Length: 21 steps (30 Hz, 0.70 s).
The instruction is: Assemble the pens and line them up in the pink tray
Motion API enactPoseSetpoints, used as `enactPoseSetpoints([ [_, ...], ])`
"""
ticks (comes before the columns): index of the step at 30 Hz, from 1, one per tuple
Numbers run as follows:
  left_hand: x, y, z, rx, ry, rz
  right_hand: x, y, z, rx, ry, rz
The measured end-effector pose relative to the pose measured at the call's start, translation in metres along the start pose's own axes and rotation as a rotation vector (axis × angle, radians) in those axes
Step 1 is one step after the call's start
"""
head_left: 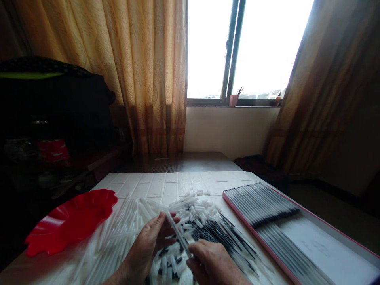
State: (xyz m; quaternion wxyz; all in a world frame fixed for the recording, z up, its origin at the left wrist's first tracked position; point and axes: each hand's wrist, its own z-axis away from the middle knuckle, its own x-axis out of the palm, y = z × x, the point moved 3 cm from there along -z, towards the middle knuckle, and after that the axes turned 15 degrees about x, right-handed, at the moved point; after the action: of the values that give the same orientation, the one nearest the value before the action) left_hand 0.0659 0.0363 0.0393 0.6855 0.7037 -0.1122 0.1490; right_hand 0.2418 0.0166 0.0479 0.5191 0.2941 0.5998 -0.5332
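A clear plastic pen barrel (177,232) slants between my two hands above the loose parts. My left hand (148,241) pinches its upper end between thumb and fingers. Around its lower end, near the middle of the table, the fingers of my right hand (210,259) are closed. Under and beside my hands lie black pen refills (221,237), small whitish translucent caps (202,208) and short black-ended pieces (169,263). To the left spreads a heap of long clear tubes (118,229), blurred toward the lower edge.
At the right, a shallow pink-edged box (297,247) holds rows of pens (261,204) with dark ends. A red wavy-rimmed plastic dish (74,221) sits at the table's left. The white brick-patterned tabletop (178,183) reaches toward a curtained window.
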Motion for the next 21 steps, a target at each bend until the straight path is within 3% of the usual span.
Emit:
enactPoseSetpoints([
  [5, -0.005, -0.003, -0.002, -0.043, -0.036, -0.054, -0.007, 0.029, 0.014, 0.063, 0.089, -0.082],
  [11, -0.016, 0.000, -0.011, 0.006, -0.072, -0.132, -0.047, 0.084, 0.050, 0.170, 0.261, -0.145],
  [16, -0.019, -0.002, -0.014, 0.014, -0.046, -0.274, -0.091, 0.172, 0.085, 0.469, 0.332, -0.065],
  [19, -0.017, -0.004, -0.012, 0.016, -0.070, -0.325, -0.107, 0.216, 0.101, 0.695, 0.245, 0.033],
  [21, -0.015, -0.006, -0.010, 0.007, -0.088, -0.350, -0.112, 0.232, 0.106, 0.783, 0.211, 0.080],
])
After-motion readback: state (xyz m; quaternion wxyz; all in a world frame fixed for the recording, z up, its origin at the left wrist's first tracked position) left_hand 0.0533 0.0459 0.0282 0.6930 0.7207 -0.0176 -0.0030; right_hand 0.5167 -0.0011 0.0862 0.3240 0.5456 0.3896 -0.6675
